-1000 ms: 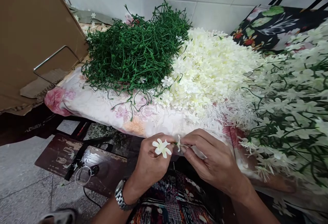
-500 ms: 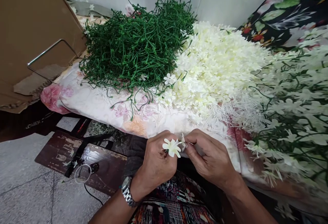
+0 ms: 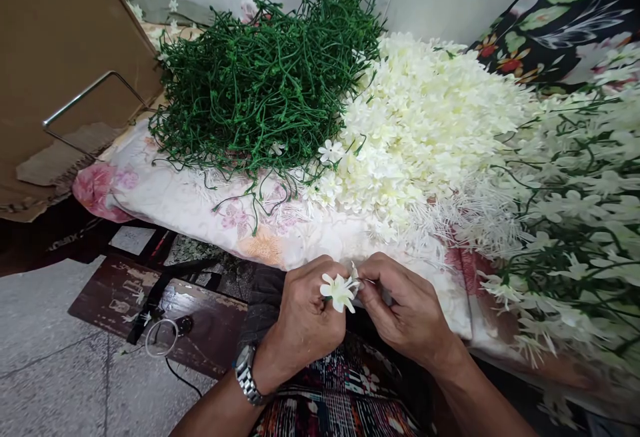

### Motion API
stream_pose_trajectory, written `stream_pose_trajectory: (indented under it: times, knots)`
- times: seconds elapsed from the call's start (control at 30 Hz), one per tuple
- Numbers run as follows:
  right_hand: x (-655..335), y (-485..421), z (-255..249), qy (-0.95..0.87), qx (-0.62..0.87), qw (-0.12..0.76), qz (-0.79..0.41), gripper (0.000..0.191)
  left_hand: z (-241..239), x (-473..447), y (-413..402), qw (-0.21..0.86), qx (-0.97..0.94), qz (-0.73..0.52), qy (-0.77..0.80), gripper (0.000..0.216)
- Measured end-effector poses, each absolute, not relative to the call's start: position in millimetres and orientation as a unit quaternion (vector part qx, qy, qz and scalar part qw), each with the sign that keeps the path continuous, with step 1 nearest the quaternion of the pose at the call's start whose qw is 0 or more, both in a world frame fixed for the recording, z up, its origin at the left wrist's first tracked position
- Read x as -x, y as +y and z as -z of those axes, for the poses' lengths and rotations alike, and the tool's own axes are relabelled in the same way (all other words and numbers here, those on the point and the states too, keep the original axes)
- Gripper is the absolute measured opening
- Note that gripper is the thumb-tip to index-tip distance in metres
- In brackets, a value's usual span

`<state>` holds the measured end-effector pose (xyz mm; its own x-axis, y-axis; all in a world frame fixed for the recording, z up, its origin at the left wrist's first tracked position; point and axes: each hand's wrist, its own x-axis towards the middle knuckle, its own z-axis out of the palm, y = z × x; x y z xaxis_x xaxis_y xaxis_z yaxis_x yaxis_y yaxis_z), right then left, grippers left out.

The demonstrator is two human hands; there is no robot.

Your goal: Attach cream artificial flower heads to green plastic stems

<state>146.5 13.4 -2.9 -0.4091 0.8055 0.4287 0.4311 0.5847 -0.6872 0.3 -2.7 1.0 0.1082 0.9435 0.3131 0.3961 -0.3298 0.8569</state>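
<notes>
My left hand [image 3: 305, 313] is closed in a pinch on a small white artificial flower [image 3: 339, 290], a metal watch on its wrist. My right hand [image 3: 400, 307] is closed too, its fingertips pinching a thin white piece right against that flower; I cannot make out what the piece is. Both hands meet just in front of the floral-cloth-covered surface [image 3: 200, 203]. On it lie a heap of green plastic stems [image 3: 265, 83], a heap of cream flower heads [image 3: 425, 123], and white stamen pieces [image 3: 465, 220].
Assembled green sprigs with white flowers [image 3: 575, 223] spread at the right. A cardboard sheet with a metal handle [image 3: 65, 57] leans at the left. A dark floral bag [image 3: 560, 30] sits at the back right. A dark wooden board [image 3: 165, 317] lies on the tiled floor.
My two hands have drawn closer together, and the white flower in my left hand has shifted right until it touches the piece pinched in my right hand.
</notes>
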Motion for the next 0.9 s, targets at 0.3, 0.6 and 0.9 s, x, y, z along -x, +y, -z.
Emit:
stream_pose_trajectory:
  times: [0.3,0.6,0.9]
  knots:
    - [-146.2,12.6,5.2,-0.802,0.378,0.390,-0.249,0.014,0.1,0.0,-1.6,0.275,-0.702,-0.436,0.491,0.020]
    - [-145.6,14.5,4.8,-0.804,0.373,0.394,-0.244,0.013,1.7,-1.6,-1.4,0.302,-0.684,-0.450,0.488,0.019]
    - [-152.4,13.3,-20.1,-0.795,0.374,0.432,-0.202,0.011,-11.1,10.5,2.4,0.611,-0.319,-0.527,0.497,0.014]
